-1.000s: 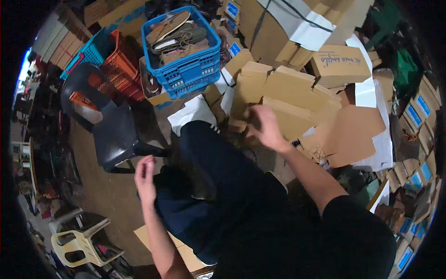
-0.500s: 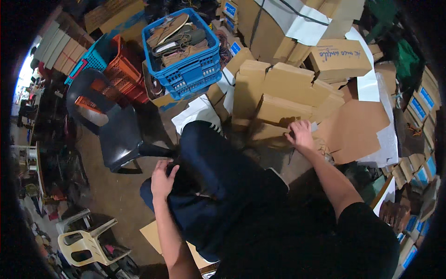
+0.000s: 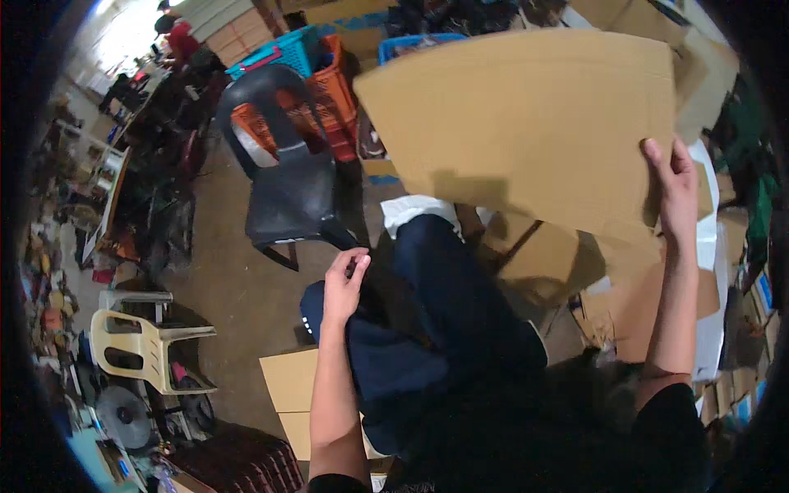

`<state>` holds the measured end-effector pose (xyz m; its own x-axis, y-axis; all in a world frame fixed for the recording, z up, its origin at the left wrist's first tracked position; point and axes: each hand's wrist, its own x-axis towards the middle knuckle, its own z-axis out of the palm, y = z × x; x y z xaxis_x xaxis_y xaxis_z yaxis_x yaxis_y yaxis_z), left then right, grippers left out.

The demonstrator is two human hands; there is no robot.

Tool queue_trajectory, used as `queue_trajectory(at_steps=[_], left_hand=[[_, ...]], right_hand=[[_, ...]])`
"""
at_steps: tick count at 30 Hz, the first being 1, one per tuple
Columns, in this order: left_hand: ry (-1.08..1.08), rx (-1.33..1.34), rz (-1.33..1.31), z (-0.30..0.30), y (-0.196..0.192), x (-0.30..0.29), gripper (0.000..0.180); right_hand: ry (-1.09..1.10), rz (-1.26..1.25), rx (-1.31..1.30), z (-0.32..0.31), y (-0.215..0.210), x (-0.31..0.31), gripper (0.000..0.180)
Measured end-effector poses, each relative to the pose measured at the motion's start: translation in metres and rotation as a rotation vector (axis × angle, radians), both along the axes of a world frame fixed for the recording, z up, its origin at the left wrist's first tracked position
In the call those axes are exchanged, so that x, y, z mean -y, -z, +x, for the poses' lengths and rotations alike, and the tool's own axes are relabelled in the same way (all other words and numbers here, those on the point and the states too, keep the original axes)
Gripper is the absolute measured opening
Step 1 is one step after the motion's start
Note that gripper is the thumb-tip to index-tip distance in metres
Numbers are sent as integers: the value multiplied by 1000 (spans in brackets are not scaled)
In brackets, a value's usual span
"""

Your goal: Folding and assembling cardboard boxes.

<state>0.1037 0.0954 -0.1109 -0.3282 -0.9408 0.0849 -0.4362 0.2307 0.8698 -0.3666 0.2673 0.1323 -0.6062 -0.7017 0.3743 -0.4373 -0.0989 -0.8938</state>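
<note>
right hand [image 3: 675, 193] grip: clenched on right edge of flat cardboard sheet [image 3: 526, 123], raised over lap | left hand [image 3: 343, 283] grip: pinching small dark item on knee | floor: bare concrete [image 3: 238, 287] | room: dark plastic chair [image 3: 283, 177], cream chair [image 3: 136, 341], stacked crates [image 3: 316, 66], cardboard clutter

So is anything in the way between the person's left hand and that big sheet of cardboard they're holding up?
Nothing visible is. The right hand grips the flat cardboard sheet at its right edge, raised over the boxes. The left hand rests on the dark-trousered knee, with only open air between it and the sheet's lower left edge.
</note>
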Motion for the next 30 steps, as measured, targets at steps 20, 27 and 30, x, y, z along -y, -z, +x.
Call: queue_trajectory(at_steps=[20, 27, 30], left_hand=[[149, -1146, 475, 112, -57, -38, 72], [-256, -773, 582, 140, -28, -66, 45], [-350, -813, 543, 140, -24, -83, 42]], right_hand=[[-770, 540, 359, 10, 224, 193, 34], [-413, 248, -737, 69, 213, 190, 50], [-729, 317, -684, 120, 160, 129, 63]])
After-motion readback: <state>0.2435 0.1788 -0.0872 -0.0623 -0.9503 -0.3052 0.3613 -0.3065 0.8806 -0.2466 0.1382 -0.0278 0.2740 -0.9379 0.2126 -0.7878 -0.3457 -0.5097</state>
